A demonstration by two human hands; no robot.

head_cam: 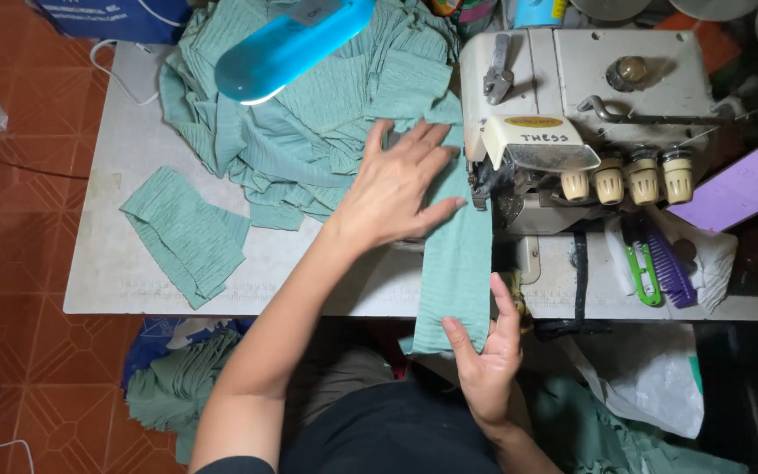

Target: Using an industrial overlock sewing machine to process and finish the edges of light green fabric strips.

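feeding a green fabric strip (458, 263) into the overlock machine (563, 132) at the table (116, 263) edge, left hand (396, 189) spread flat on it by the needle, right hand (489, 360) pinching its hanging end w/ thumb & fingers; next likely needs steady, straight guiding.

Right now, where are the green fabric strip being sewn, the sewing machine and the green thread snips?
green fabric strip (458, 263), head view, middle of the strip
sewing machine (589, 79), head view, top of the cream body
green thread snips (642, 276), head view, its handle
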